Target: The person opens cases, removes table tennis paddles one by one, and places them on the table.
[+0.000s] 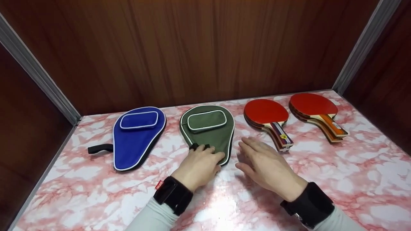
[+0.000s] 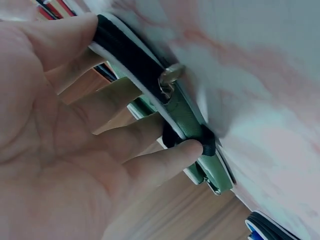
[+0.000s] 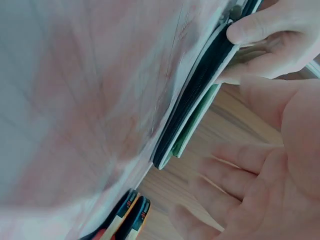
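A green table tennis bat case [image 1: 212, 136] with white piping lies flat, its narrow end towards me. My left hand [image 1: 199, 165] holds that narrow end, fingers over the top and thumb at the zipped side. In the left wrist view, the little finger touches a black strap [image 2: 208, 140] on the case, and a metal zip pull [image 2: 171, 75] shows at its end. Just right of the case hovers my right hand [image 1: 268, 163], fingers extended and holding nothing. In the right wrist view its palm faces the black zip [image 3: 200, 80] along the case's side.
A blue bat case [image 1: 133, 146] with a black strap [image 1: 100, 148] lies to the left. At the right rest two stacks of red table tennis bats, one nearer [image 1: 266, 111] and one farther right [image 1: 314, 104]. Wooden panels [image 1: 205, 51] wall in the marbled table [image 1: 359, 179].
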Action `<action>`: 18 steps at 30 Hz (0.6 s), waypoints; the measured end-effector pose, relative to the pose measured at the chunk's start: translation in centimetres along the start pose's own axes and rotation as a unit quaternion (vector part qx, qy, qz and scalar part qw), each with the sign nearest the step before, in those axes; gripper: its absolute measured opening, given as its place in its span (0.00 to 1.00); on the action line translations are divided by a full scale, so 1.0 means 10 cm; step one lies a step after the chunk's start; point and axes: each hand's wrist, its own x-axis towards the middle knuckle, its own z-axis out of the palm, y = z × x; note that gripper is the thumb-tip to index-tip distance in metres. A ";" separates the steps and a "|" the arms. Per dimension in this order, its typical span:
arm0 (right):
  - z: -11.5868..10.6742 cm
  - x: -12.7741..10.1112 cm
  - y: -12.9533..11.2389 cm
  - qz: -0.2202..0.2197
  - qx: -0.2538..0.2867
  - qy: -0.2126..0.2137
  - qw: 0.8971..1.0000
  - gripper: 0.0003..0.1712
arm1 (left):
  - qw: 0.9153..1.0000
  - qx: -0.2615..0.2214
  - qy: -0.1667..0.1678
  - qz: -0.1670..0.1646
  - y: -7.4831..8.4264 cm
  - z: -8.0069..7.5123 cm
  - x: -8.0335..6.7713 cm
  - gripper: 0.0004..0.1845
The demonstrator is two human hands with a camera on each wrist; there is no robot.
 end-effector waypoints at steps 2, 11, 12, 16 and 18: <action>0.00 0.01 0.00 0.009 -0.002 0.003 1.000 0.42 | 1.000 -0.004 -0.003 -0.008 -0.03 0.01 0.04 0.17; 0.00 0.02 0.03 0.028 -0.006 0.009 1.000 0.47 | 0.999 -0.016 -0.012 -0.026 -0.15 0.04 0.11 0.18; 0.00 0.03 0.04 0.030 -0.006 0.009 0.999 0.47 | 1.000 -0.016 -0.010 -0.025 -0.16 0.04 0.12 0.18; -0.02 0.02 0.07 0.032 -0.007 0.012 0.999 0.48 | 1.000 -0.018 0.002 -0.024 -0.17 0.06 0.12 0.18; -0.02 0.02 0.08 0.027 -0.011 0.017 0.999 0.47 | 0.999 -0.018 0.006 -0.026 -0.17 0.08 0.12 0.19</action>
